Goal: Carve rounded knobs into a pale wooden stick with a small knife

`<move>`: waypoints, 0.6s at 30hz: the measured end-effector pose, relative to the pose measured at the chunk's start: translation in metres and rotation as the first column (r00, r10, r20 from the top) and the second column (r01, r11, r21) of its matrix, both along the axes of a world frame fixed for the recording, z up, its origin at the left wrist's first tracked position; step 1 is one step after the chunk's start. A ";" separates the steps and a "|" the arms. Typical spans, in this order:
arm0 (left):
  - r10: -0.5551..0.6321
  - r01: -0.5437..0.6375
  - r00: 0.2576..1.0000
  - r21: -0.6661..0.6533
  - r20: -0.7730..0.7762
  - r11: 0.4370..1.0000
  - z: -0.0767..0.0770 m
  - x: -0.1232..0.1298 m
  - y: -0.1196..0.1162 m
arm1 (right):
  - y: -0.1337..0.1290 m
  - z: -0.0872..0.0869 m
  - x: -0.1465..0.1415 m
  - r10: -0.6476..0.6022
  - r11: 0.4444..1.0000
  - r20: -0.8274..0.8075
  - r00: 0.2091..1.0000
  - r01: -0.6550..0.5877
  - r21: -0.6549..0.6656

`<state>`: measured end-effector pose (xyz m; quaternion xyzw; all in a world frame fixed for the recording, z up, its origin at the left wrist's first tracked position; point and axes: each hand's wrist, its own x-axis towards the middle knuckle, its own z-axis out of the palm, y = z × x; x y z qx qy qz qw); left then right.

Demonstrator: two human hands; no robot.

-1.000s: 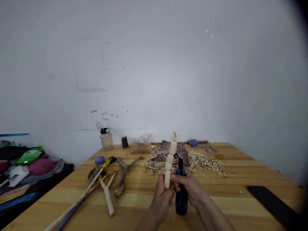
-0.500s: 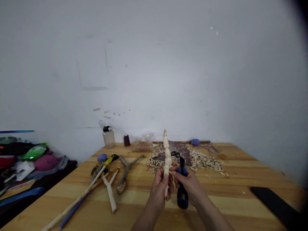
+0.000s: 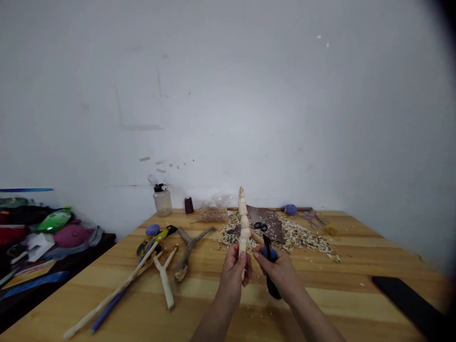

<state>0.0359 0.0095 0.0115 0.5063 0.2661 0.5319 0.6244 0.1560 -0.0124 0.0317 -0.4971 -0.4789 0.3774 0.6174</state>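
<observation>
My left hand (image 3: 233, 273) is closed around the lower part of a pale carved stick (image 3: 244, 223). The stick stands nearly upright, with rounded notched sections and a narrow tip; a short side branch (image 3: 256, 237) sticks out to its right. My right hand (image 3: 280, 270) grips a utility knife (image 3: 273, 285) with a black and blue handle. Its dark blade end points up, apart from the stick's upper part. The fingers of my right hand are close to the side branch, and whether they touch it I cannot tell.
Wood shavings (image 3: 302, 237) cover the back of the table around scissors (image 3: 261, 226) and a brown sheet (image 3: 274, 223). To the left lie a peeled forked stick (image 3: 166, 285), a barked forked branch (image 3: 185, 256) and long sticks (image 3: 107, 301). A black flat object (image 3: 402, 299) lies at right.
Both hands, with the stick and the knife, have shifted slightly. The knife has tilted, its handle end swinging to the right, and has moved a little away from the stick.
</observation>
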 end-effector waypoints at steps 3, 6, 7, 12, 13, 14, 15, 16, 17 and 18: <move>-0.009 0.011 1.000 0.064 -0.027 0.998 0.000 0.002 -0.001 | 0.001 -0.002 -0.001 0.030 0.999 -0.027 0.999 -0.031 -0.034; -0.008 0.015 0.998 0.127 -0.060 0.992 0.001 0.003 -0.002 | 0.001 -0.004 -0.002 0.084 0.994 -0.086 0.993 -0.089 -0.058; 0.002 0.008 0.998 0.146 -0.069 0.989 0.001 0.003 -0.003 | 0.001 -0.004 -0.002 0.097 0.993 -0.112 0.989 -0.104 -0.057; 0.112 -0.077 0.985 0.246 -0.130 0.966 0.004 0.004 -0.006 | -0.001 -0.004 -0.005 0.136 0.988 -0.197 0.971 -0.147 -0.041; 0.142 -0.101 0.979 0.264 -0.143 0.959 0.004 0.004 -0.006 | -0.001 -0.004 -0.006 0.138 0.988 -0.205 0.969 -0.150 -0.040; 0.168 -0.120 0.973 0.277 -0.156 0.953 0.004 0.005 -0.006 | -0.002 -0.004 -0.007 0.139 0.988 -0.216 0.967 -0.150 -0.038; 0.188 -0.135 0.967 0.280 -0.171 0.950 0.003 0.006 -0.007 | -0.002 -0.004 -0.009 0.137 0.988 -0.229 0.964 -0.150 -0.037; 0.202 -0.146 0.961 0.277 -0.186 0.950 0.003 0.007 -0.008 | -0.002 -0.004 -0.010 0.134 0.988 -0.243 0.961 -0.147 -0.039; 0.214 -0.154 0.955 0.274 -0.204 0.949 0.002 0.008 -0.008 | -0.002 -0.004 -0.011 0.127 0.989 -0.257 0.958 -0.143 -0.042; 0.225 -0.162 0.949 0.274 -0.221 0.948 0.000 0.009 -0.009 | -0.002 -0.004 -0.012 0.120 0.990 -0.268 0.956 -0.137 -0.046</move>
